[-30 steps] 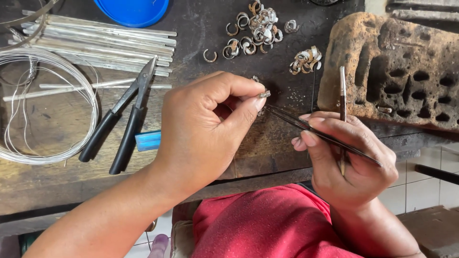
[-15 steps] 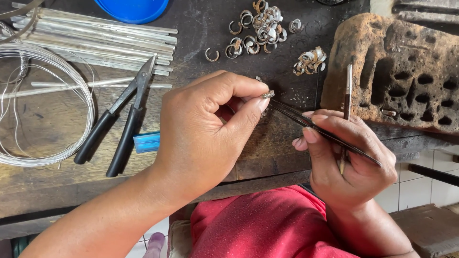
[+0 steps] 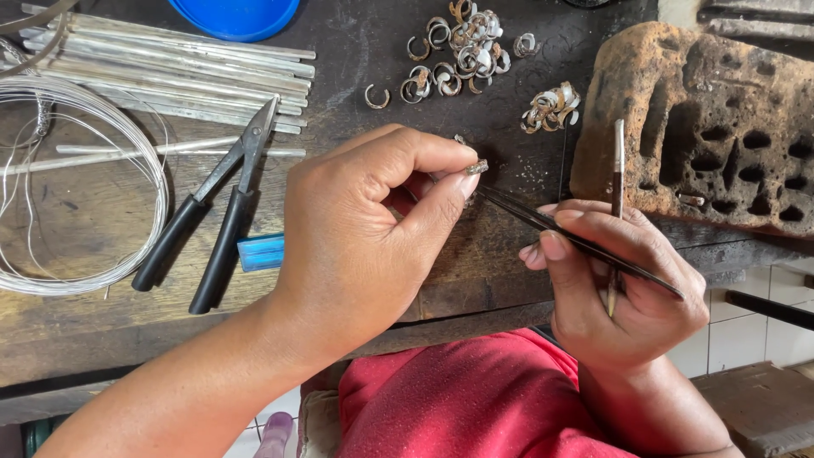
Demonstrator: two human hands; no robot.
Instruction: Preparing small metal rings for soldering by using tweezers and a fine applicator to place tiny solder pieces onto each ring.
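Compared with half a second ago, I see almost nothing changed: my left hand [image 3: 365,246] still pinches the small metal ring piece [image 3: 476,167] between thumb and forefinger above the dark workbench [image 3: 356,76]. My right hand [image 3: 623,284] still grips the black tweezers [image 3: 577,240], tips touching the piece. The pliers [image 3: 212,220] lie unmoved beside the wire coil [image 3: 80,187].

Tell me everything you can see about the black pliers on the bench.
The pliers lie flat on the dark wooden bench, untouched, left of the left hand. Two long black handles point toward the bench's near edge and splay slightly; the grey metal jaws point away, slightly parted, their tips by the metal rods. A small blue piece lies against one handle, with the wire coil alongside.
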